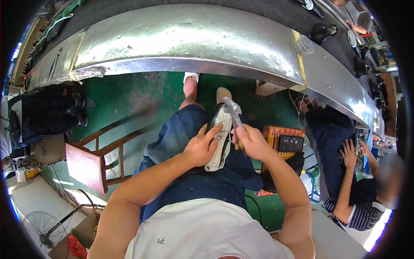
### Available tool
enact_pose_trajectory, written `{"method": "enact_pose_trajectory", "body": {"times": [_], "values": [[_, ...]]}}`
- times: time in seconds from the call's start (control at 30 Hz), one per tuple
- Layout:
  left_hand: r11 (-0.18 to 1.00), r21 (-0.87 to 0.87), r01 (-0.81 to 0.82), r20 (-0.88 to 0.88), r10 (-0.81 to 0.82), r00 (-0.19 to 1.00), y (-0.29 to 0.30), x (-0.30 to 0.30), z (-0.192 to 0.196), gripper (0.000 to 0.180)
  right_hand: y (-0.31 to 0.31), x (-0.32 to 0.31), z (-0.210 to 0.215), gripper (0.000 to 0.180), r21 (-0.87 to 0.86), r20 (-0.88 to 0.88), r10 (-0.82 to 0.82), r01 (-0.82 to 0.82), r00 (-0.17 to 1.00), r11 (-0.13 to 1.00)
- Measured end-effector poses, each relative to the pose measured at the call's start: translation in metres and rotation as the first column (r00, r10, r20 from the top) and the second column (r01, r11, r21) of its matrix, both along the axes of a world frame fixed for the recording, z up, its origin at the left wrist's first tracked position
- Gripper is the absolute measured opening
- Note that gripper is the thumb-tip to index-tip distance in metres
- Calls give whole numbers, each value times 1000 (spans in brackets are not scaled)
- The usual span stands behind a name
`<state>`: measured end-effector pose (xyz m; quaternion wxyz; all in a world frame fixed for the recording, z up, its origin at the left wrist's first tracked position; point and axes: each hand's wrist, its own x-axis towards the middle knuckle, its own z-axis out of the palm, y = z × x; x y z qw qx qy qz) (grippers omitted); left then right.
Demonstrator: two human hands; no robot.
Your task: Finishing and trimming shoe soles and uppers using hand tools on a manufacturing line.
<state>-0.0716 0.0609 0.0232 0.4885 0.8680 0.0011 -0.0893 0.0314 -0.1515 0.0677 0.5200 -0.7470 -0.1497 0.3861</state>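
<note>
A white shoe (223, 146) with a dark edge lies lengthwise across my lap, its far end pointing toward the workbench. My left hand (201, 148) grips it from the left side, with fingers reaching over onto the white surface. My right hand (252, 141) is closed around the handle of a hammer (233, 110). The metal hammer head is over the far end of the shoe; whether it touches cannot be made out. Part of the handle is hidden by my right fingers.
A metal-edged workbench (185, 36) curves across ahead, with a clear plastic cup (304, 45) on its right. A wooden stool (86, 168) lies at left, above a fan (41, 233). A black phone (290, 143) rests on a red box. Another person (345, 172) sits at right.
</note>
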Motion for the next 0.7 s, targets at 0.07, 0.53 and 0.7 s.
{"method": "enact_pose_trajectory", "body": {"times": [0.07, 0.53, 0.7], "values": [[999, -42, 10, 25, -9, 1000, 4, -1, -6, 53, 12, 10, 7, 48, -197, 64, 136, -121, 989, 973], [988, -80, -131, -266, 105, 958, 1, -7, -1, 86, 9, -2, -10, 55, -203, -2, 151, -149, 988, 968], [997, -16, -81, -244, 74, 967, 4, -6, -9, 89, 12, -7, -8, 50, -269, 40, 221, -203, 974, 941]]}}
